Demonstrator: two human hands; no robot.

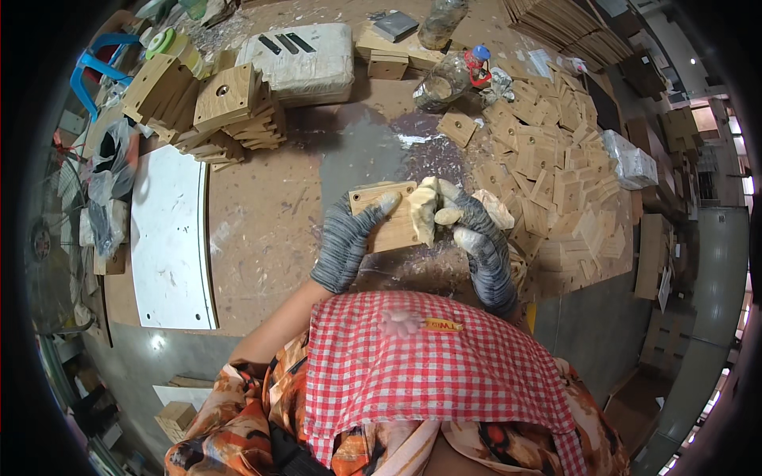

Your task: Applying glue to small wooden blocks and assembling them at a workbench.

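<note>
Your left hand (343, 244) grips a wooden board (387, 232), and your right hand (486, 246) pinches a pale, lumpy wad (424, 213) against it

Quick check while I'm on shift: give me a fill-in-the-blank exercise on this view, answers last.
1. The board lies under the thumb of the ____ hand.
2. The pale wad is in the ____ hand.
3. On the wrapped block lie ____ dark strips.
4. The white panel lies to the board's ____.

Missing words: left; right; three; left.
</note>
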